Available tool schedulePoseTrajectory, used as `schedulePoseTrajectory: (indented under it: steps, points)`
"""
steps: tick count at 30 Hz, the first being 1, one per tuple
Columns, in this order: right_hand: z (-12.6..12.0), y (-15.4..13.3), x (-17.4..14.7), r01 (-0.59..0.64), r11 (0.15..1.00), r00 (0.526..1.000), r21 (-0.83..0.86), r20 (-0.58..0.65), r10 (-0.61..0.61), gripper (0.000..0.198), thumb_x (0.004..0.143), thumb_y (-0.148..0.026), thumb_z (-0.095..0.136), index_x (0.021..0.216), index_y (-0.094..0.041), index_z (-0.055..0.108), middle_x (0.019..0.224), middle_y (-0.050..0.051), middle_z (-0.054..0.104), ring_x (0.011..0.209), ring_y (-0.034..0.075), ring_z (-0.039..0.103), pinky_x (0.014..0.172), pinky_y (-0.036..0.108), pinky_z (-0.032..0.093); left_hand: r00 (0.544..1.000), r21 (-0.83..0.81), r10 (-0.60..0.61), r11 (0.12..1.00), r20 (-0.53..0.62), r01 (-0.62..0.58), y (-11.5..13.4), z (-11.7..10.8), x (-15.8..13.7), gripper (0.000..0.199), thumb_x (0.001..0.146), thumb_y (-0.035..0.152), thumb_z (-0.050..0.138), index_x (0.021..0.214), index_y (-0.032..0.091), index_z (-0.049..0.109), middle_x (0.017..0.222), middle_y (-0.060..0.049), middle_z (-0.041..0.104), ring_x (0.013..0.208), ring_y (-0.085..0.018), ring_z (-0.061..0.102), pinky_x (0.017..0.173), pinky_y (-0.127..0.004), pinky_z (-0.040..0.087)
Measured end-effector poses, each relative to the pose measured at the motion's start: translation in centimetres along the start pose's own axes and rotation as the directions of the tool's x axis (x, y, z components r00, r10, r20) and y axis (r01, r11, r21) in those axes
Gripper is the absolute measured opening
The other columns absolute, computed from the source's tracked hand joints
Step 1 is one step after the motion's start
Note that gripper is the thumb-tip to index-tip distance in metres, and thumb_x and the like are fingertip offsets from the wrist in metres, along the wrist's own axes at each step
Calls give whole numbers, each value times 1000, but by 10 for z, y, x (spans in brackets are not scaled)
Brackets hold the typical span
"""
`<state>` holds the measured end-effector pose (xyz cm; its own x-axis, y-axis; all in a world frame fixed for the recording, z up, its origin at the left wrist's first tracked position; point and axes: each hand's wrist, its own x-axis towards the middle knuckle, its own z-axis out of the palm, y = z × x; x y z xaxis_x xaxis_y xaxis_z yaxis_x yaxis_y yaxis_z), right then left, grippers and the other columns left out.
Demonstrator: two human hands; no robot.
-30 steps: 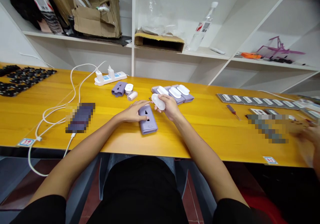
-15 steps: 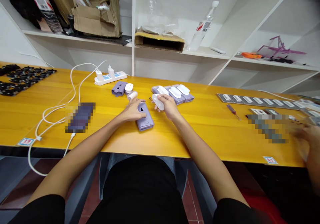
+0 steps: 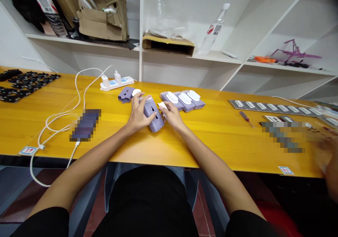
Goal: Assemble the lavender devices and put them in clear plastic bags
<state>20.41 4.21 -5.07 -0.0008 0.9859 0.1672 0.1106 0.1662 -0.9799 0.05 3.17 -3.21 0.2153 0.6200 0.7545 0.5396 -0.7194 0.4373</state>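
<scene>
A light-purple box-shaped housing (image 3: 157, 125) with dark keyhole-like slots stands tilted on the table, and my left hand (image 3: 137, 113) is wrapped around its left side, thumb near the slots. Close by its right edge, my right hand (image 3: 173, 116) pinches a small white plastic piece (image 3: 162, 105); fingers hide part of it. Whether the piece touches the housing I cannot tell. Behind my left hand lie another purple housing (image 3: 126, 94) and a white rounded part (image 3: 136, 92). Three purple housings topped with white oval pieces (image 3: 185, 98) sit together beyond my right hand.
On the left are a phone (image 3: 86, 124) on a white cable and a power strip (image 3: 117, 83). A screwdriver (image 3: 245, 118) and a long grey strip of white parts (image 3: 269, 106) lie to the right. Another person's blurred hand (image 3: 326, 149) is at the right edge.
My left hand has lifted and turned the purple housing, shifting its grip along the side. My right hand has brought the white piece closer to the housing and turned it.
</scene>
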Motion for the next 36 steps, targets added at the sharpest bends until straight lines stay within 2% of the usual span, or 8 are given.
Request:
schedulePoseTrajectory:
  steps: [3, 6, 12, 17, 22, 27, 32, 36]
  points:
    - [1, 6, 0, 98, 990, 994, -101, -37, -102, 51, 94, -54, 70, 133, -22, 62, 117, 10, 76, 102, 26, 73, 92, 45, 62, 994, -140, -97, 986, -45, 89, -2, 5, -2, 95, 77, 33, 90, 159, 26, 43, 161, -19, 37, 156, -39, 43, 126, -57, 46]
    - [9, 10, -7, 250, 935, 959, -251, -72, -276, 51, 101, -52, 61, 142, -23, 59, 144, 15, 69, 134, 33, 65, 123, 59, 47, 955, -298, -288, 919, -65, 257, -2, 14, -6, 100, 71, 40, 96, 157, 25, 47, 161, -19, 43, 151, -37, 53, 122, -52, 52]
    - [39, 19, -24, 371, 822, 900, -432, -53, -433, 58, 114, -51, 36, 164, -23, 40, 161, 20, 54, 154, 33, 49, 130, 62, 39, 794, -608, -603, 603, 75, 516, 3, 29, -10, 66, 72, 55, 95, 119, 15, 70, 124, -16, 77, 121, -33, 74, 113, -49, 58]
    - [50, 22, -29, 338, 823, 900, -456, -98, -425, 63, 115, -54, 29, 169, -21, 32, 156, 22, 56, 150, 34, 52, 127, 62, 42, 814, -639, -573, 593, 94, 490, 7, 31, -14, 61, 86, 66, 81, 117, 14, 79, 128, -17, 80, 127, -35, 74, 119, -50, 54]
    - [52, 17, -35, 383, 799, 857, -464, -143, -495, 62, 116, -51, 30, 171, -24, 28, 155, 21, 55, 143, 33, 56, 126, 60, 44, 815, -669, -524, 516, 248, 535, 10, 28, -16, 65, 83, 67, 82, 123, 15, 82, 151, -17, 71, 153, -38, 57, 135, -50, 37]
    - [52, 12, -38, 424, 788, 828, -447, -161, -537, 59, 116, -49, 36, 170, -25, 31, 153, 20, 56, 139, 31, 58, 124, 59, 46, 782, -682, -554, 455, 286, 572, 12, 30, -17, 66, 80, 63, 87, 128, 19, 79, 154, -14, 69, 157, -38, 52, 135, -49, 35]
    - [54, 2, -42, 459, 793, 797, -401, -208, -566, 57, 115, -44, 41, 168, -26, 34, 160, 19, 52, 146, 32, 55, 126, 59, 45, 814, -640, -525, 542, 248, 545, 14, 28, -17, 47, 90, 64, 77, 102, 19, 84, 123, -12, 81, 143, -34, 62, 132, -48, 38]
    - [56, -4, -46, 488, 791, 778, -369, -228, -586, 60, 114, -44, 37, 171, -28, 28, 164, 19, 48, 156, 35, 46, 131, 64, 39, 843, -661, -490, 559, 223, 500, 26, 18, -10, 46, 84, 59, 84, 108, 21, 86, 134, -13, 78, 154, -34, 53, 137, -49, 31]
